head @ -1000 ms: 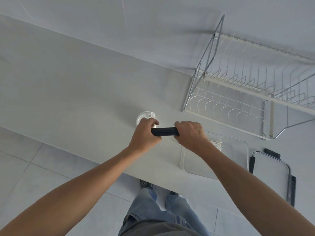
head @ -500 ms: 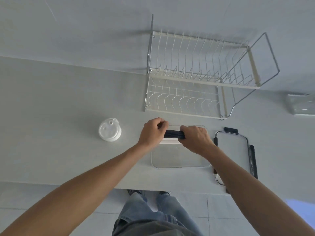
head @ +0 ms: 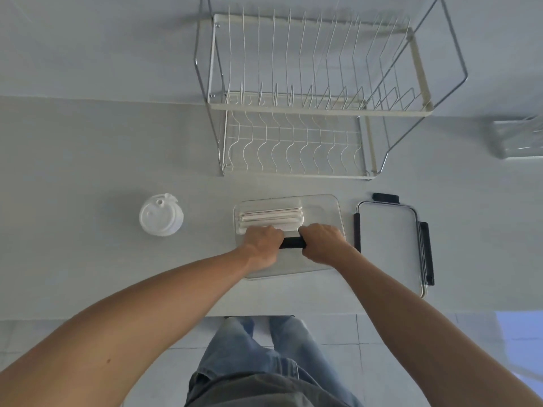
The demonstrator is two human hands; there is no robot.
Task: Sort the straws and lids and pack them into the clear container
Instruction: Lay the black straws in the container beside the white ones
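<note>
Here, in the head view, the left hand (head: 262,245) and the right hand (head: 322,243) are both curled shut around the ends of a short black bar-shaped object (head: 292,242), whose middle shows between the fists; what the bar is cannot be told. The fists hang over the near half of a clear rectangular plastic container (head: 327,211) with rounded corners, which sits on a pale grey countertop (head: 88,171). A bundle of white paper-wrapped straws (head: 270,217) lies lengthwise in the container's far half, against its far-left corner, leaving the right part of the container bare. A stack of white round plastic cup lids (head: 161,215) stands on the counter well to the left of the container, with bare surface all round it. The container's flat clear lid with black latches (head: 390,245) lies just beside the container's right edge, its near corner close to the counter's front edge. A white wire dish rack with a chrome frame (head: 293,142) stands behind the container against the wall, a strip of bare counter between them. A second clear box (head: 517,139) sits at the far right, cut by the picture's edge. Below the counter's front edge, blue jeans (head: 264,348) show over a tiled floor (head: 411,333).
</note>
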